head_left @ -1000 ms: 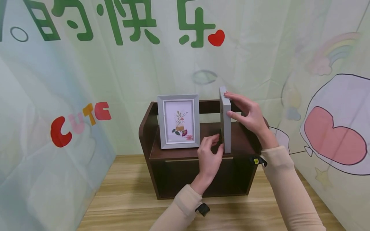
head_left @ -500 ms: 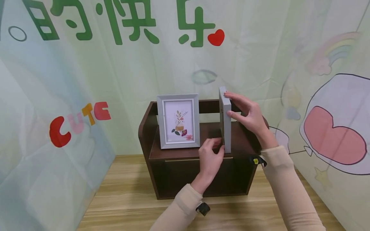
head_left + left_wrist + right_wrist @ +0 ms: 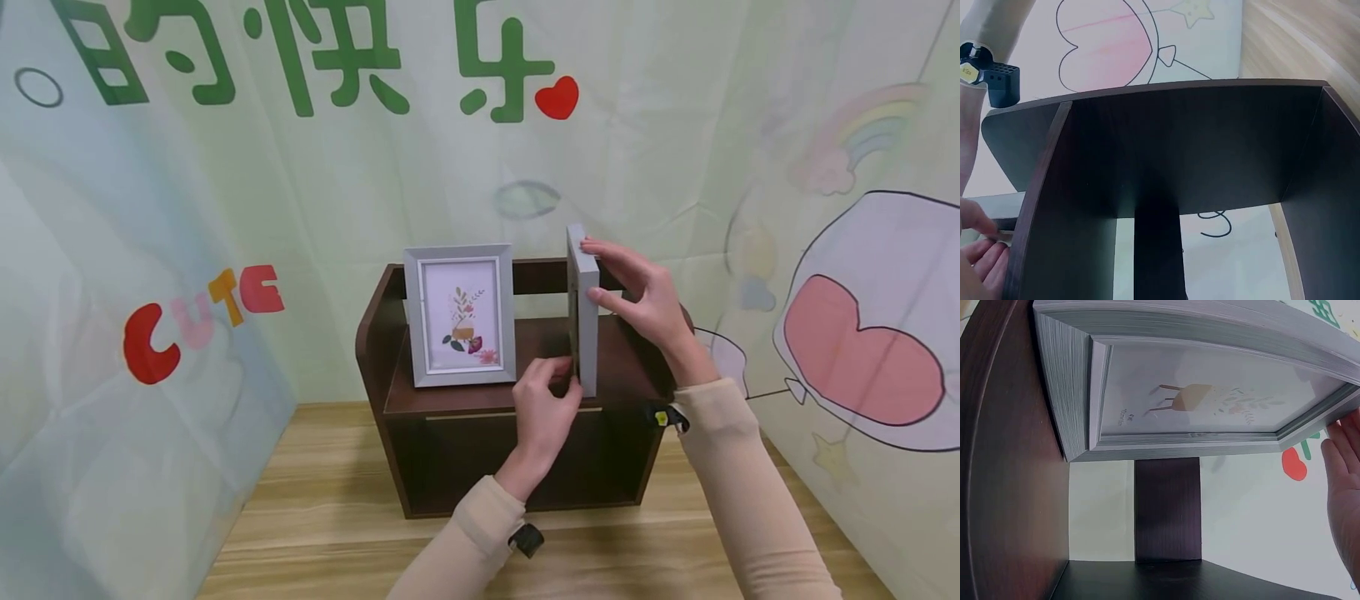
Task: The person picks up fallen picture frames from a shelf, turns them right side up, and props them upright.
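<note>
A grey picture frame (image 3: 588,342) stands upright on the upper shelf of a dark brown rack (image 3: 540,398), edge-on in the head view. Its picture side, with a small plant print, shows in the right wrist view. My right hand (image 3: 647,302) holds its top near corner, fingers on the top edge and thumb on the near side edge. Low on the frame's back, my left hand (image 3: 542,417) pinches with thumb and fingers; the left wrist view shows a thin pale edge between them. Exactly which part is pinched is largely hidden. A second grey picture frame (image 3: 417,333) with a flower print faces me at the left.
The rack's side panels (image 3: 378,342) rise left and right of the upper shelf, with a back rail (image 3: 542,277) behind. Below is an open compartment (image 3: 480,467). The rack stands on a wood-grain table (image 3: 315,500), with printed cloth (image 3: 337,192) hanging behind and at both sides.
My left hand has moved slightly down and right, and its fingers have closed at the frame's lower back. The right hand keeps its hold. The head view has shifted slightly.
</note>
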A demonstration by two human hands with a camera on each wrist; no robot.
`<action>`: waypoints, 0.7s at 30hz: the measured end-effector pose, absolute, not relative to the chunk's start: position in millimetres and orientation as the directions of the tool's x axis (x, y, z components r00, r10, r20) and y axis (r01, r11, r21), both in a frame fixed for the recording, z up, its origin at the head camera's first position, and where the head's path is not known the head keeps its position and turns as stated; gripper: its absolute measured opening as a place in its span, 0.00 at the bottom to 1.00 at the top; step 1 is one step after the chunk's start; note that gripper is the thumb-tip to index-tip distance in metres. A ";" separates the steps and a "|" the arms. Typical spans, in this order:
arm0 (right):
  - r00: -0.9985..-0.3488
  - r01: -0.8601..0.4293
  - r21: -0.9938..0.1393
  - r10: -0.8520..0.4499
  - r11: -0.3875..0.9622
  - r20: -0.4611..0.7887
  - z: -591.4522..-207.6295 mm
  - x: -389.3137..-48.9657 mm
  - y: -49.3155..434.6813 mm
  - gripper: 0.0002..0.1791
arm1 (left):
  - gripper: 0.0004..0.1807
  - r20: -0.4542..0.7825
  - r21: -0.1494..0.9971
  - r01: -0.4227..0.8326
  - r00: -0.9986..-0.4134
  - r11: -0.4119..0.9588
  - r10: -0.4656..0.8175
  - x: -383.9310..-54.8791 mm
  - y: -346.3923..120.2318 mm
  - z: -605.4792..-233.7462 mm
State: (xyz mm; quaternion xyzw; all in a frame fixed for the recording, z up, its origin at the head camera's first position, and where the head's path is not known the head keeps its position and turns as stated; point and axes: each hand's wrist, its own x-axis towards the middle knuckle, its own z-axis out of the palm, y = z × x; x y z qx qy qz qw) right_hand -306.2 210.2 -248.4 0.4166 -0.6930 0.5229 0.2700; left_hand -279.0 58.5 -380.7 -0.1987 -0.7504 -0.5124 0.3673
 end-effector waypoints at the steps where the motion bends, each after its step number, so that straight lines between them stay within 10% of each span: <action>1: -0.508 -0.859 -0.500 -0.295 0.109 0.809 -248.1 -306.2 209.8 0.27 | 0.07 0.758 0.621 0.676 -0.648 0.396 -0.083 -279.4 57.9 -380.8; 21: -0.492 -0.868 -0.483 -0.324 0.115 0.808 -245.4 -306.3 197.7 0.27 | 0.06 0.777 0.611 0.676 -0.611 0.412 -0.150 -283.7 36.4 -381.6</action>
